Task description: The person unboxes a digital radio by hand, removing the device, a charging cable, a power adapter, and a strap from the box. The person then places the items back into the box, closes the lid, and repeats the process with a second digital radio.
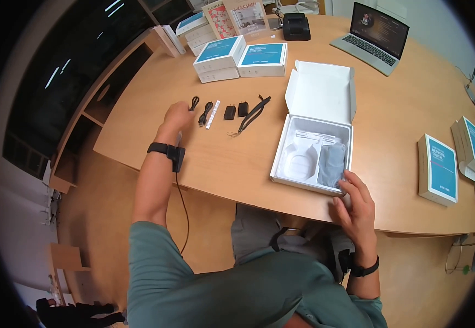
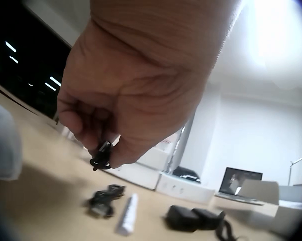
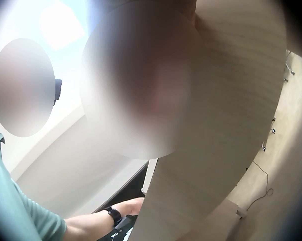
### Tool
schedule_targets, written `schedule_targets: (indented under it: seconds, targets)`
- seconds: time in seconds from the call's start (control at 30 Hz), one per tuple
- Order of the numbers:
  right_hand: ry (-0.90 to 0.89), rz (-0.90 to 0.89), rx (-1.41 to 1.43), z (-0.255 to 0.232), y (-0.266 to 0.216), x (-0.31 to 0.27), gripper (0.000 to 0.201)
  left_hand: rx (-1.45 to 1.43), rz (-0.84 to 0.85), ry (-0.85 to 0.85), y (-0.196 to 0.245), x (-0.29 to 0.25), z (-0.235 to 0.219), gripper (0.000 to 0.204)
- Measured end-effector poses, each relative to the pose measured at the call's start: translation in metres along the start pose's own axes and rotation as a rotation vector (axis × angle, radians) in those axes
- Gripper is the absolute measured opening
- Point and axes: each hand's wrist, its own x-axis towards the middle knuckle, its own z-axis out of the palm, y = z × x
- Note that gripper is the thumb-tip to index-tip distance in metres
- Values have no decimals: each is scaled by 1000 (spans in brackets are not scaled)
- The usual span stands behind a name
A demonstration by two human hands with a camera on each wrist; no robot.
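My left hand pinches a small coiled black cable between thumb and fingers, over the left part of the table. To its right lie another bundled black cable, a narrow white strip, two black power adapters and a black strap. An open white box has its lid tipped back and a moulded tray inside. In the tray's right compartment sits a plastic-wrapped grey item. My right hand has its fingertips at the box's near right corner, fingers loosely bent; blur hides it in the right wrist view.
White boxes with blue labels are stacked at the back, beside upright books and a black device. An open laptop stands at the back right. More blue-labelled boxes stand near the right edge.
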Motion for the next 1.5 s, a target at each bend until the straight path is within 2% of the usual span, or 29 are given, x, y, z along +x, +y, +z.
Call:
schedule_targets:
  seconds: [0.1,0.17,0.2,0.27,0.33,0.4,0.47,0.53,0.63,0.67,0.73,0.8,0.87,0.93,1.0,1.07,1.13,1.17,1.23,1.3,1.33,1.4,1.47,1.5]
  targets:
    - [5,-8,7,0,0,0,39,83,-37,-52,-14,-6,16,30]
    - [5,8,3,-1,-2,1,39,117,-49,-132,1,-14,6,29]
    - [1,10,13,-1,-3,1,39,112,-33,-138,23,-24,-8,29]
    - [7,12,7,-1,-2,1,38,157,76,-1,84,-50,-33,25]
    - [3,11,8,0,-1,2,38,-233,564,253,116,-59,-19,25]
    - [5,-3,-3,0,-1,2,38,-443,841,212,181,-84,-19,19]
    - [0,-9,-11,0,0,1,38,-214,933,78,237,-108,-16,17]
    - [5,-13,-21,-1,-2,2,39,-24,1054,1,270,-111,0,19]
    - [8,-9,-4,-5,-3,1,39,57,1035,-6,300,-120,23,13]
    - [9,0,-4,-5,-3,1,39,87,1017,-33,302,-121,27,12]
    - [-1,-14,30,0,-3,2,39,99,984,33,303,-124,27,12]
    - [3,12,11,0,-1,0,38,-73,980,118,299,-124,22,11]
    - [-2,4,19,0,-1,1,38,-94,916,110,288,-122,7,11]
    - [-7,9,14,-1,-1,1,38,-453,786,255,254,-117,-19,15]
    - [-7,19,21,-1,-2,-1,38,-536,419,24,206,-85,-44,25]
    - [-3,14,27,0,-2,2,38,-294,281,64,141,-52,-39,28]
    - [3,-22,2,-1,0,1,39,-172,111,-5,90,-31,-16,28]
    - [9,-5,-13,-3,-1,0,39,-138,99,-50,68,-23,-2,27]
    - [15,-10,8,-3,-5,4,41,-112,120,-113,59,-21,13,27]
    - [34,13,8,-2,-6,4,40,-2,39,34,68,-38,15,28]
    - [49,8,29,-1,-6,4,39,-6,56,25,82,-51,9,28]
    - [57,12,15,1,-3,3,36,-323,333,66,131,-85,-9,27]
    - [52,-17,11,1,0,3,32,-503,688,26,180,-123,-20,22]
    - [44,-16,2,1,1,2,32,-515,797,-48,205,-136,-24,25]
